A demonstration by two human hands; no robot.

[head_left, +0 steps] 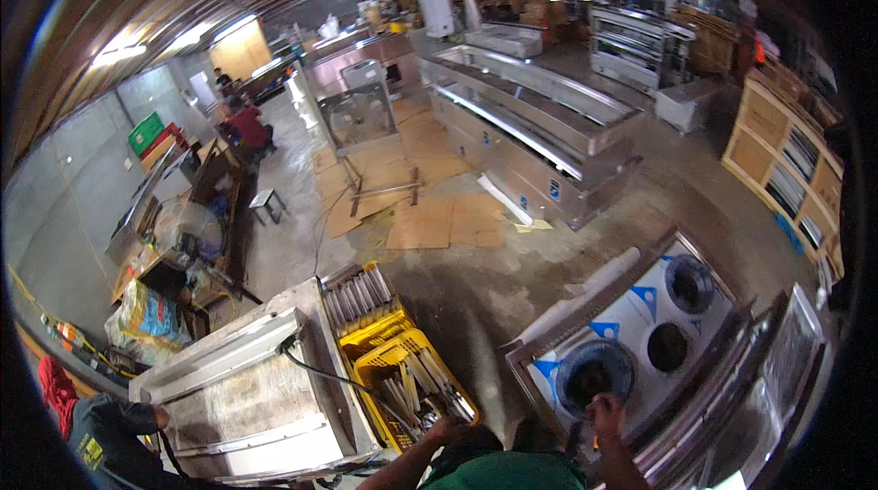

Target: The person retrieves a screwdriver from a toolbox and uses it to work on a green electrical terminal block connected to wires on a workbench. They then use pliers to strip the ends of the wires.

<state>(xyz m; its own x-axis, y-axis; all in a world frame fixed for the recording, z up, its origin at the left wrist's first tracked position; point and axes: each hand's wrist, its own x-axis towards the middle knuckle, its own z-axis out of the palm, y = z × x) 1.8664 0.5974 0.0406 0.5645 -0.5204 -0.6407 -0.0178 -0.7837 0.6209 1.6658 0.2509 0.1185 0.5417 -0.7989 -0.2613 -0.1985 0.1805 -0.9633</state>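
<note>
My right hand is closed at the near edge of a round dark burner ring on a steel stove top. A small orange bit shows below the fist, but what it holds is too small to name. The stove top carries white film with blue marks, a second burner ring and a bare round hole. My left hand is at the near rim of a yellow basket full of metal pieces; its fingers are not clear.
At left stands a steel-topped bench with a black cable running from it. A co-worker in a dark shirt is beside it. Flattened cardboard covers floor ahead, near a long steel counter. Film-wrapped panels lie at right.
</note>
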